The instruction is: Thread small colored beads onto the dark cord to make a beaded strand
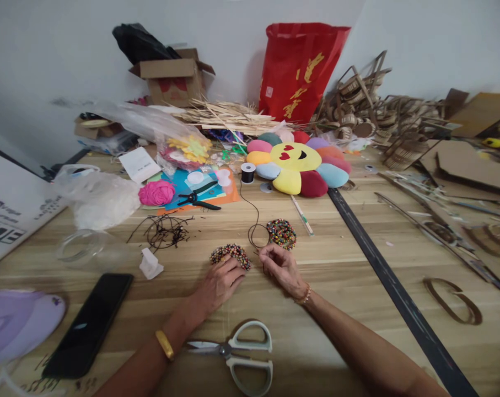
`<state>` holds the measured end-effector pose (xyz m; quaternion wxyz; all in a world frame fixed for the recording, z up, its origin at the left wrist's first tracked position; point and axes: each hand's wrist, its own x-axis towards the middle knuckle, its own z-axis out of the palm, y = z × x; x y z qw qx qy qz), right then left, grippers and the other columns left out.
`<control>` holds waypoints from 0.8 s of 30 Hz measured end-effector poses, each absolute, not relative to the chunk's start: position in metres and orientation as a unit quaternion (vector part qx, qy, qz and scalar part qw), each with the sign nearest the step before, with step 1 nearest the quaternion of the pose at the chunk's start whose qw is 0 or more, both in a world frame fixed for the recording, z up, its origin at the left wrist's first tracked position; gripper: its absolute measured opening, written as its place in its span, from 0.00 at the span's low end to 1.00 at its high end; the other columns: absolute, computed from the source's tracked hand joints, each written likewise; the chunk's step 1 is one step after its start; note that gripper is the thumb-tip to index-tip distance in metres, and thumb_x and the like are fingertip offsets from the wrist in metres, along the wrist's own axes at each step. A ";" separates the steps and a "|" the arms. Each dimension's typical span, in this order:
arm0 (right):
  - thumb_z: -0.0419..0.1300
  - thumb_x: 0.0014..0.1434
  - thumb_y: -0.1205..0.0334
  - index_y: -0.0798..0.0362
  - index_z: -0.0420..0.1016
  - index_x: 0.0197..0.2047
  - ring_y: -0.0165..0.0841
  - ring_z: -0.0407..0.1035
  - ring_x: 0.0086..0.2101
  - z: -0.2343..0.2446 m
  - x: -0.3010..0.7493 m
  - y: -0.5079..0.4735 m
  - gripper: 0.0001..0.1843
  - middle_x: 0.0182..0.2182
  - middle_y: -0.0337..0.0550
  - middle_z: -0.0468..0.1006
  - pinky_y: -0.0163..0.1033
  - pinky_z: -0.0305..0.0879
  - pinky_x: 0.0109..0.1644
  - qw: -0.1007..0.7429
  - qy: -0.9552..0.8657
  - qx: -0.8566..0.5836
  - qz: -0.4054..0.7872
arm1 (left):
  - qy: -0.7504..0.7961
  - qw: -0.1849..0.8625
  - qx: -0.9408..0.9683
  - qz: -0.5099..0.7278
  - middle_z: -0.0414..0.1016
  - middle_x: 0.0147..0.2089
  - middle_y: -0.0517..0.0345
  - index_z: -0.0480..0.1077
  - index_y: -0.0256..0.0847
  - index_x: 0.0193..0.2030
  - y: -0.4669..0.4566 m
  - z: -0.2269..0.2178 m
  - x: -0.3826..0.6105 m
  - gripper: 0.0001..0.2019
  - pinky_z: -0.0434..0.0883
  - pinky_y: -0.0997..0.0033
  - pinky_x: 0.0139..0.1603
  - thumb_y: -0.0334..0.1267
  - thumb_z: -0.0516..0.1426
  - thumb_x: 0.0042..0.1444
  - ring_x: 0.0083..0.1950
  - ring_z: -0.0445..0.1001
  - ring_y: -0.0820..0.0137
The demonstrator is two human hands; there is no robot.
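Note:
My left hand (222, 281) has its fingers curled over a bunched multicoloured string of beads (229, 252) on the wooden table. The fingertips are partly hidden. To its right, my right hand (280, 264) makes a pinch at the end of a thin black cord (257, 212); the fingers cover the exact grip. This cord runs back to a black spool (247, 173) with white ends. A second coil of multicoloured beads (281, 234) lies just behind my right hand. Open-bladed scissors (241, 349) with pale handles rest between my forearms.
On the left are a black phone (88, 325), black cord scraps (162, 229), pink yarn (156, 192) and pliers (198, 197). A flower cushion (297, 157) and red bag (301, 71) stand at the back. A dark strip (390, 281) crosses the right side.

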<state>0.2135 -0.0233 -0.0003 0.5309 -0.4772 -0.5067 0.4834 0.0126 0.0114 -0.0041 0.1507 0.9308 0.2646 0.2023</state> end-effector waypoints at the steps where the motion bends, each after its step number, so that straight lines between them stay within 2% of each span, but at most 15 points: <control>1: 0.60 0.56 0.45 0.55 0.66 0.31 0.24 0.54 0.19 -0.001 0.214 -0.023 0.19 0.19 0.33 0.61 0.30 0.53 0.21 0.530 -0.510 -0.476 0.482 | 0.269 0.148 0.931 0.198 0.74 0.37 0.53 0.74 0.39 0.38 0.011 -0.005 0.013 0.08 0.69 0.67 0.42 0.31 0.52 0.62 0.40 0.70 0.66; 7: 0.58 0.59 0.49 0.55 0.68 0.31 0.26 0.57 0.22 -0.006 0.215 -0.025 0.16 0.21 0.35 0.64 0.31 0.54 0.24 0.494 -0.570 -0.485 0.442 | 0.274 0.174 0.920 0.221 0.75 0.35 0.51 0.74 0.36 0.36 0.012 -0.006 0.014 0.08 0.70 0.65 0.42 0.29 0.53 0.60 0.39 0.72 0.65; 12: 0.56 0.61 0.53 0.55 0.70 0.31 0.28 0.61 0.25 -0.002 0.214 -0.027 0.14 0.23 0.39 0.68 0.32 0.58 0.28 0.456 -0.640 -0.485 0.384 | 0.305 0.299 0.856 0.293 0.78 0.33 0.52 0.75 0.37 0.33 0.015 -0.002 0.015 0.06 0.71 0.68 0.43 0.29 0.55 0.56 0.36 0.74 0.68; 18: 0.55 0.62 0.59 0.56 0.71 0.32 0.28 0.61 0.24 0.002 0.212 -0.029 0.11 0.25 0.41 0.70 0.32 0.58 0.27 0.422 -0.713 -0.460 0.319 | 0.392 0.508 0.704 0.305 0.80 0.32 0.52 0.76 0.35 0.32 0.020 -0.001 0.013 0.05 0.74 0.73 0.37 0.34 0.59 0.50 0.34 0.77 0.69; 24: 0.54 0.61 0.61 0.55 0.70 0.31 0.28 0.61 0.24 0.001 0.210 -0.029 0.09 0.25 0.41 0.69 0.32 0.58 0.27 0.404 -0.746 -0.437 0.298 | 0.400 0.575 0.650 0.295 0.80 0.31 0.52 0.76 0.33 0.31 0.023 -0.002 0.012 0.08 0.73 0.74 0.34 0.37 0.63 0.45 0.31 0.76 0.70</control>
